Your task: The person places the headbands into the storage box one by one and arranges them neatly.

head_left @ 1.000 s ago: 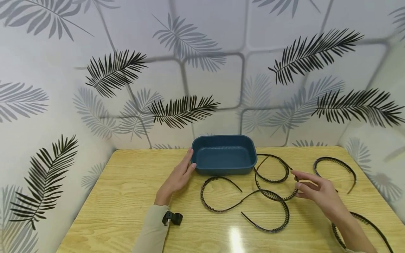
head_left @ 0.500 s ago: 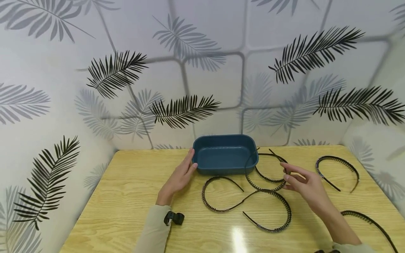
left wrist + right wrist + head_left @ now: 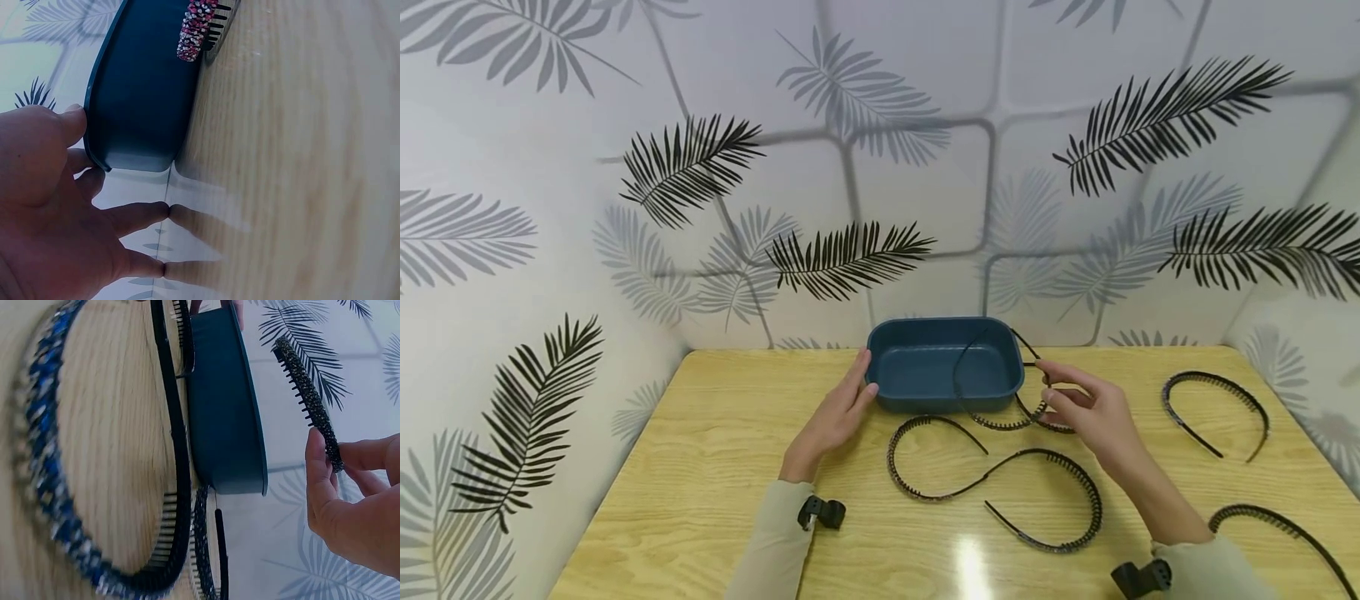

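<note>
A dark blue rectangular bin stands at the back of the table. My left hand rests against the bin's left end, its fingers straight along the side and its thumb at the front corner. In the left wrist view, thumb and fingertips touch the rim while the other fingers reach to the table. My right hand pinches a black toothed hairband between thumb and fingers. That hairband hangs over the bin's right part; dark glittering stones cover it in the right wrist view. Another hairband lies partly hidden beneath the right hand.
Two hairbands lie before the bin, one at left and one at right. Farther right are a hairband and another near the edge. A leaf-patterned wall rises right behind the bin.
My right hand has carried the pinched hairband leftward, from the table beside the bin to over the bin's right part. My left hand has kept its place against the bin.
</note>
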The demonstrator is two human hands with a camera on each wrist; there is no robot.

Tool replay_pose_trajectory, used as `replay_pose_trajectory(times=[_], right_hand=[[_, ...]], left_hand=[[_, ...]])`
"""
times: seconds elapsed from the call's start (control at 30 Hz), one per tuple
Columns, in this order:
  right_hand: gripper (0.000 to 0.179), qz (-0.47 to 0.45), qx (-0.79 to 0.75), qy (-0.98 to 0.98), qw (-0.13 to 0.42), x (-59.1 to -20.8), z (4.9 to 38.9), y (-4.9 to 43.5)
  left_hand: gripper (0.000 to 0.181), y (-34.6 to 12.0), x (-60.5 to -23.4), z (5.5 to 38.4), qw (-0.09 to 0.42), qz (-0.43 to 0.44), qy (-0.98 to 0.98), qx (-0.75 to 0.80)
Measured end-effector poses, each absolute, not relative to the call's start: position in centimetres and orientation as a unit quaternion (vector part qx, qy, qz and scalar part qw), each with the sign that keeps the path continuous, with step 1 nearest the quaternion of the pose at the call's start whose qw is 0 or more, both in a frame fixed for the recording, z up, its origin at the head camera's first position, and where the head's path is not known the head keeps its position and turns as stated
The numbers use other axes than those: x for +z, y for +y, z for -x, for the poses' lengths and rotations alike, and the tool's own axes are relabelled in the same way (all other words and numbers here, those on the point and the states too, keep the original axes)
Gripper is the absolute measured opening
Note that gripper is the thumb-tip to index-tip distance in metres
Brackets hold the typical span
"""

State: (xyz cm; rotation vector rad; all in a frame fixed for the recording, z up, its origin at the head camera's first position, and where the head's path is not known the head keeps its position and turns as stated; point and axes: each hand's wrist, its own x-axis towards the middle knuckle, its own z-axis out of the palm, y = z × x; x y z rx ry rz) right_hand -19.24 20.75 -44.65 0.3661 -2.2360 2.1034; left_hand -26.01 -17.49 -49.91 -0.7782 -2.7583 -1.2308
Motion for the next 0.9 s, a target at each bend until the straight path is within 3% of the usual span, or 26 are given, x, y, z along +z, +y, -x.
replay_pose_trajectory(times=[0.9], right_hand=[[0.044,-0.040,0.695,-0.718,-0.002,-44.2,26.2,13.5]], left_hand=[[0.063,-17.3,-50.2,26.4,0.011,0.244,-0.885,-0.396]])
